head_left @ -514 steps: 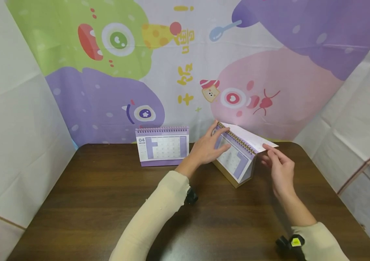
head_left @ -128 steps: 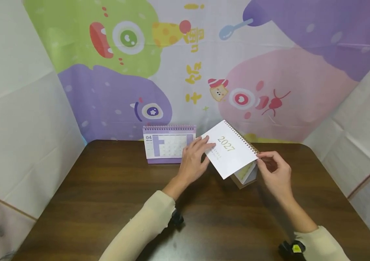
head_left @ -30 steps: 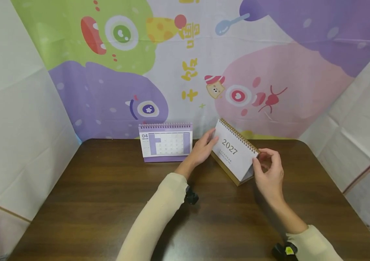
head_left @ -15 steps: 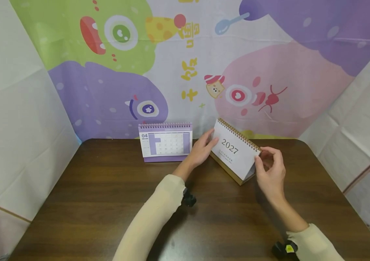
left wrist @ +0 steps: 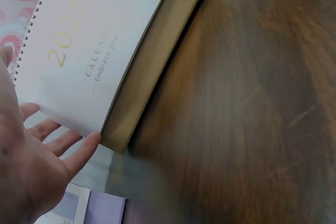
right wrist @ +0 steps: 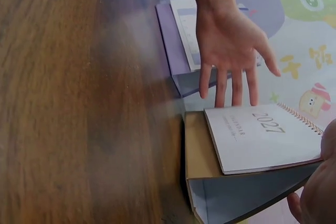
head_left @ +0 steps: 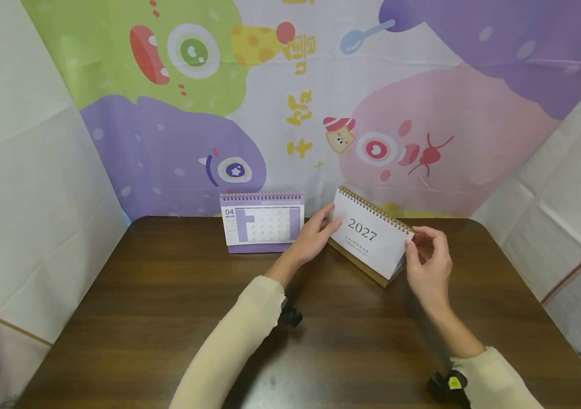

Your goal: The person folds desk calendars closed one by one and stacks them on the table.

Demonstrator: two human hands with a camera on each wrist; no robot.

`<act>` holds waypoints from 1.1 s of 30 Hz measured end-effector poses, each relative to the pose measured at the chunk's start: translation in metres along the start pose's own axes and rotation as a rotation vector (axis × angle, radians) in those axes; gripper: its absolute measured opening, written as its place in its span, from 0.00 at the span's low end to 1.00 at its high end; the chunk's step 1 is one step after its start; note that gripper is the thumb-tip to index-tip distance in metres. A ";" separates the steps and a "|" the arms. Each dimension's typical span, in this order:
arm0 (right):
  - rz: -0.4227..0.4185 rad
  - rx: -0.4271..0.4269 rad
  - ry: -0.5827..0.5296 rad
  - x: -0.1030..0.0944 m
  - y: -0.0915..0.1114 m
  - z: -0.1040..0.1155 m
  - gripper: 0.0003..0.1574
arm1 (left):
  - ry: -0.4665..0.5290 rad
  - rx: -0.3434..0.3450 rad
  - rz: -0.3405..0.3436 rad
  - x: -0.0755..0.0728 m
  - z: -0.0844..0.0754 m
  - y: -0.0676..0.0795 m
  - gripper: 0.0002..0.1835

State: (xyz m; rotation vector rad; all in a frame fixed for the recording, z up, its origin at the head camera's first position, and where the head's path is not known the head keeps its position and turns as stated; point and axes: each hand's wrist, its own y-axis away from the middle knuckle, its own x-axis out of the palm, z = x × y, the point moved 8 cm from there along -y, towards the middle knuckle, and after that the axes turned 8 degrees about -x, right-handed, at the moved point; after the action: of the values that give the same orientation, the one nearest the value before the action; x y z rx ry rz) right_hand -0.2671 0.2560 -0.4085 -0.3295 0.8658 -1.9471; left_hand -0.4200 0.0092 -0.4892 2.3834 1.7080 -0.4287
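Note:
A white desk calendar (head_left: 363,231) with "2027" on its cover and a brown base stands tilted back like a tent, angled on the table. My left hand (head_left: 313,236) is at its left side, fingers straight with their tips at the side edge; the left wrist view shows the palm spread beside the cover. With thumb and curled fingers, my right hand (head_left: 431,270) pinches the calendar's upper right corner by the spiral binding. Only part of that hand (right wrist: 321,187) appears in the right wrist view. Left of it stands a purple desk calendar (head_left: 265,224) showing "04".
Both calendars stand near the back edge of the dark wooden table (head_left: 352,346). Behind them hangs a cartoon-printed cloth (head_left: 316,85). White sheets (head_left: 29,187) wall off the left and right sides.
Earlier, pages of the right calendar were turned over until the "2027" cover came to the front. Over the last second its right end has swung back, so it faces more forward, both hands staying by it.

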 end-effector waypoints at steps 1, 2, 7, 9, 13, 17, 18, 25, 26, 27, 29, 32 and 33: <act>-0.004 0.000 -0.005 -0.001 -0.001 0.000 0.20 | -0.006 0.005 0.002 0.000 0.002 -0.001 0.44; -0.007 -0.001 -0.009 -0.001 -0.001 -0.001 0.20 | -0.014 0.008 0.003 0.000 0.005 -0.002 0.44; -0.004 -0.004 -0.021 -0.002 -0.004 -0.004 0.20 | -0.027 0.025 0.004 0.000 0.009 0.001 0.45; 0.001 -0.007 -0.025 -0.001 -0.004 -0.005 0.20 | -0.030 0.019 -0.007 -0.001 0.005 0.007 0.44; -0.006 0.004 -0.043 -0.001 -0.005 -0.008 0.19 | -0.048 0.011 -0.017 -0.003 0.002 0.015 0.43; -0.003 0.030 -0.056 0.001 -0.006 -0.009 0.19 | -0.036 0.034 -0.015 -0.005 0.010 0.015 0.46; 0.001 0.034 -0.057 0.002 -0.007 -0.009 0.19 | -0.026 0.040 -0.018 -0.006 0.012 0.015 0.46; -0.021 0.065 -0.058 0.004 -0.013 -0.015 0.19 | -0.056 0.063 -0.032 -0.007 0.022 0.017 0.49; -0.023 0.069 -0.057 0.004 -0.014 -0.016 0.19 | -0.062 0.067 -0.032 -0.007 0.023 0.017 0.49; -0.023 0.074 -0.057 0.004 -0.015 -0.017 0.19 | -0.066 0.070 -0.034 -0.006 0.024 0.017 0.49; -0.016 0.086 -0.057 0.005 -0.017 -0.018 0.19 | -0.061 0.078 -0.039 -0.007 0.026 0.019 0.49; -0.006 0.106 -0.056 0.006 -0.018 -0.020 0.19 | -0.070 0.095 -0.051 -0.007 0.027 0.021 0.49; -0.007 0.113 -0.054 0.006 -0.019 -0.021 0.19 | -0.076 0.099 -0.053 -0.007 0.028 0.022 0.49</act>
State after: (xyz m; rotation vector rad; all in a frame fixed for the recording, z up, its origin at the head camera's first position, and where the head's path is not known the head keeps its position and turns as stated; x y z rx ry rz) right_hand -0.2939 0.2654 -0.4111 -0.3168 0.7177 -1.9753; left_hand -0.4051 -0.0132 -0.5136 2.3603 1.7581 -0.6175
